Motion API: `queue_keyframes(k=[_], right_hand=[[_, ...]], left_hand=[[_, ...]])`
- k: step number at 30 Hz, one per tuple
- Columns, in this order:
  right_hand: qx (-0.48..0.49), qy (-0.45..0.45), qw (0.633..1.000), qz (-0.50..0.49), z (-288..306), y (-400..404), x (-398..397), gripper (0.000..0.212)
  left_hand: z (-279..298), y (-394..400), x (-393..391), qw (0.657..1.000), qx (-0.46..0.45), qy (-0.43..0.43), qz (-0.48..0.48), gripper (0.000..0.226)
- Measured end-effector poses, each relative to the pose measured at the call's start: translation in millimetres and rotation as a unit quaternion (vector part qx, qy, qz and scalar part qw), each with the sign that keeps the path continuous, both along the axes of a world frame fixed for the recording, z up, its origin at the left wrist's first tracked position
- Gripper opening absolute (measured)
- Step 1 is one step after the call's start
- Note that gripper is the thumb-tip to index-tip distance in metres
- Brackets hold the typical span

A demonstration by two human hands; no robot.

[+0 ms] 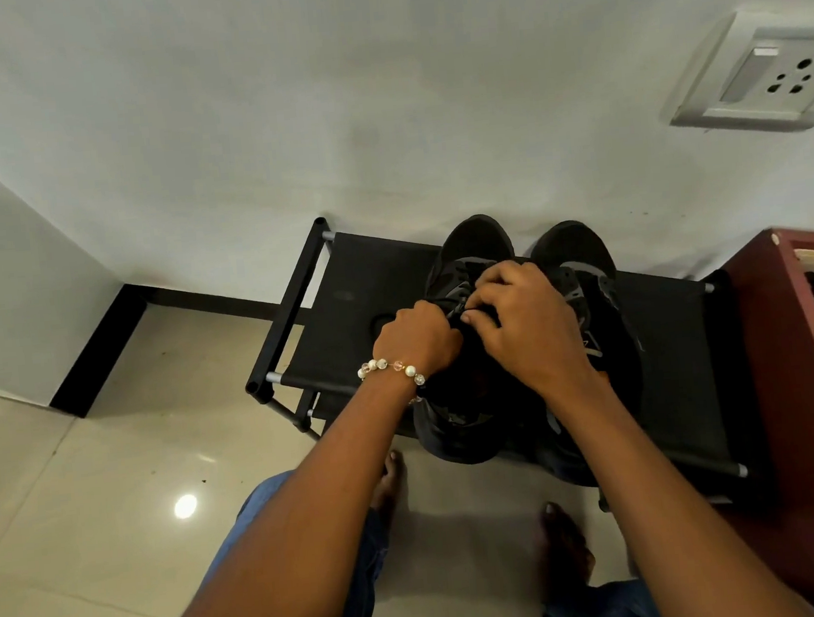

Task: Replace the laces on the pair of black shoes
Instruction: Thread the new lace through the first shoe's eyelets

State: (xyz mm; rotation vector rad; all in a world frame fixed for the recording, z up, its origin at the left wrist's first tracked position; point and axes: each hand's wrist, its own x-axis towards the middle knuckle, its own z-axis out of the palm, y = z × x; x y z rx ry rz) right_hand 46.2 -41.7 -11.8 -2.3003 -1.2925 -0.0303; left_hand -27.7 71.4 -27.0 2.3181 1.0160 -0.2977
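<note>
The left hand (417, 337) and right hand (524, 322) are curling over the near shoe (473, 248), both apparently pinching at its laces, which are hidden. The pair is sitting on the black rack (358, 283), toes pointing at the wall; the other shoe (582, 248) lies alongside. Progress is unclear, probably early.

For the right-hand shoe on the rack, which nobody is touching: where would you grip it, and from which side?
Probably the heel collar of the right shoe, taken from the near side and above. Its toe points at the wall, its heel faces the person, and its opening faces up. Both the left hand and right hand are busy on the left shoe beside it.
</note>
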Motion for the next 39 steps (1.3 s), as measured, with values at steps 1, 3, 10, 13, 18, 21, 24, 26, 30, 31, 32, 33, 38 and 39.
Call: queue_keyframes(k=[1, 3, 10, 13, 18, 21, 24, 26, 30, 31, 32, 33, 38, 39], right_hand=[[0.007, 0.007, 1.0, -0.004, 1.0, 0.5, -0.6, 0.012], [0.045, 0.108, 0.993, -0.033, 1.0, 1.7, 1.4, 0.007], [0.286, 0.585, 0.738, -0.178, 19.1, -3.4, 15.8, 0.018], [0.362, 0.627, 0.655, -0.216, 28.0, -11.2, 27.8, 0.019], [0.138, 0.322, 0.912, -0.213, 15.1, -13.5, 24.6, 0.019], [0.022, 0.075, 0.984, -0.16, 18.5, -8.9, 11.7, 0.028], [-0.031, 0.115, 0.984, -0.132, 26.7, -6.4, -0.7, 0.028], [-0.14, 0.151, 0.971, -0.118, 27.4, -5.6, -11.9, 0.034], [-0.189, 0.126, 0.965, -0.131, 19.5, -2.9, -19.7, 0.026], [-0.187, 0.13, 0.964, -0.136, 17.3, -1.8, -19.6, 0.029], [-0.183, 0.134, 0.964, -0.139, 15.5, -1.4, -19.2, 0.031], [-0.178, 0.137, 0.965, -0.138, 14.8, -1.1, -19.2, 0.032], [-0.171, 0.138, 0.969, -0.11, 18.7, -4.1, -19.9, 0.017], [-0.17, 0.144, 0.968, -0.115, 19.6, -4.8, -18.9, 0.017]], left_hand=[[-0.2, 0.0, 0.1, 1.0, 0.001, 0.0, 0.0, 0.037], [-0.8, 0.6, 0.1, 1.0, 0.004, 0.002, -0.001, 0.036], [3.4, 2.3, -0.5, 1.0, -0.011, 0.008, -0.003, 0.035], [5.2, 2.4, -1.1, 1.0, -0.017, 0.013, -0.003, 0.035], [10.7, -3.6, -2.3, 1.0, 0.004, 0.007, 0.002, 0.022], [11.5, -6.4, -2.8, 1.0, 0.02, 0.0, 0.009, 0.017], [18.3, 0.0, -3.7, 0.999, -0.019, 0.024, -0.018, 0.022], [30.5, 10.8, -7.2, 0.993, -0.098, 0.051, -0.034, 0.032], [57.7, 26.9, -15.0, 0.993, -0.117, -0.016, -0.028, 0.028], [60.6, 26.6, -12.9, 0.994, -0.087, -0.066, -0.027, 0.026], [60.9, 23.6, -9.4, 0.992, -0.049, -0.115, -0.029, 0.026], [61.5, 17.9, -5.5, 0.987, -0.002, -0.154, -0.044, 0.031], [37.0, -2.4, 8.3, 0.964, 0.109, -0.166, -0.178, 0.035], [32.7, -1.7, 8.5, 0.962, 0.115, -0.167, -0.182, 0.033]])
